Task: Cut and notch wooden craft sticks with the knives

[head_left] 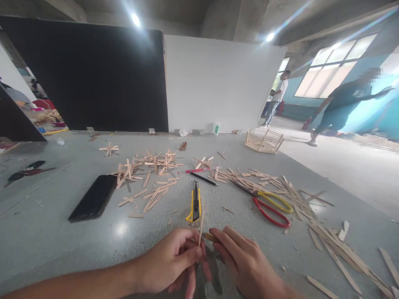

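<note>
Head view looks down on a grey speckled table, where 2 bare hands meet near its front edge. The left hand has thumb and forefinger closed on a thin pale wooden stick. The stick stands nearly upright, its top leaning slightly right, just in front of a yellow-and-black utility knife. The right hand pinches a short brown wooden piece at its fingertips. The free end of this piece points at the stick's lower part, and whether the 2 touch cannot be told.

To judge by the pose, the piece is being set against the stick. Such a slim stick would likely bend or snap under a hard squeeze, so a light pinch low down, close to where the pieces meet, seems wisest. Resting both wrists on the table should steady the fine alignment. The knife lies close ahead with its tip pointing away from the hands, so forward reaches call for care.

Red-and-yellow-handled scissors lie to the right among scattered flat wooden sticks. A black phone lies to the left, and a black pencil beyond the knife. An open stick-built frame stands far back. 2 other people move in the background, well apart from the hands.
</note>
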A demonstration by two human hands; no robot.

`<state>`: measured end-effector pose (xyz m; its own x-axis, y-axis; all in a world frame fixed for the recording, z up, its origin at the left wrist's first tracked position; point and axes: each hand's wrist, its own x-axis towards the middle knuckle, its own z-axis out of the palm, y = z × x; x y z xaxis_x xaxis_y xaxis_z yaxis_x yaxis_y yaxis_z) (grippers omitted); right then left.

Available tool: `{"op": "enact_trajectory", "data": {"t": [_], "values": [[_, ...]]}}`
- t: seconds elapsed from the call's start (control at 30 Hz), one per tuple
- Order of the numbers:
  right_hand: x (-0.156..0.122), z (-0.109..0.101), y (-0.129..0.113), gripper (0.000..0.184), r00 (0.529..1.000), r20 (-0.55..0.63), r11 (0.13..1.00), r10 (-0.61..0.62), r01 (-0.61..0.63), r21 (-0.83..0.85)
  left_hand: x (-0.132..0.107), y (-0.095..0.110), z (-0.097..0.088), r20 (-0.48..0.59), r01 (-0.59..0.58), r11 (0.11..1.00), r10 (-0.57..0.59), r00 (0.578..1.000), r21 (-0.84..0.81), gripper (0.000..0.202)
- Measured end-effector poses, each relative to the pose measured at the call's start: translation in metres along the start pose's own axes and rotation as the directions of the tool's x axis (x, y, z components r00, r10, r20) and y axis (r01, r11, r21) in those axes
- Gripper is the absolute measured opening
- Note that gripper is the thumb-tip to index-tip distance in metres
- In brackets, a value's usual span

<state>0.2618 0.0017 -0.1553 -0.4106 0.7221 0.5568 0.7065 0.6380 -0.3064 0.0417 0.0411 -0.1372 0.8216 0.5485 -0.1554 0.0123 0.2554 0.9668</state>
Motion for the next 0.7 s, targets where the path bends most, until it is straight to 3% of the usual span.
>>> {"op": "enact_trajectory", "data": {"t": [0.17,0.3,0.43,0.5,0.57,0.6,0.63,0.67,0.7], "values": [[-0.002,0.003,-0.008,0.037,0.997,0.068,0.999,0.036,-0.038,0.036,-0.002,-0.005,0.008,-0.132,0.014,0.998,-0.005,0.991,0.069,0.058],[0.009,-0.002,0.003,0.040,0.996,0.091,0.999,0.007,-0.002,-0.053,-0.004,-0.008,0.013,-0.280,0.030,0.981,0.026,0.960,0.194,0.056],[0.032,-0.025,0.020,0.036,0.971,0.220,0.989,-0.089,0.112,-0.095,-0.004,-0.005,0.013,-0.268,0.042,0.946,0.049,0.962,0.322,0.054],[0.041,-0.037,0.023,0.030,0.941,0.332,0.998,-0.060,0.068,-0.010,-0.004,-0.003,0.013,-0.249,0.033,0.910,0.078,0.965,0.412,0.052],[0.046,-0.045,0.018,0.023,0.910,0.409,0.991,0.064,-0.106,0.081,-0.004,-0.001,0.013,-0.245,0.028,0.885,0.098,0.964,0.465,0.050],[0.047,-0.047,0.013,0.021,0.876,0.453,0.963,0.164,-0.242,0.120,-0.004,-0.001,0.013,-0.246,0.030,0.879,0.101,0.964,0.477,0.050],[0.047,-0.049,0.006,0.020,0.809,0.522,0.902,0.270,-0.401,0.156,-0.004,-0.001,0.013,-0.243,0.034,0.876,0.096,0.965,0.482,0.050],[0.046,-0.050,-0.001,0.019,0.705,0.611,0.801,0.360,-0.570,0.184,-0.004,-0.002,0.014,-0.235,0.037,0.875,0.089,0.968,0.482,0.050],[0.046,-0.050,-0.009,0.019,0.563,0.721,0.651,0.403,-0.731,0.206,-0.004,-0.003,0.014,-0.225,0.039,0.876,0.080,0.971,0.481,0.051]]}}
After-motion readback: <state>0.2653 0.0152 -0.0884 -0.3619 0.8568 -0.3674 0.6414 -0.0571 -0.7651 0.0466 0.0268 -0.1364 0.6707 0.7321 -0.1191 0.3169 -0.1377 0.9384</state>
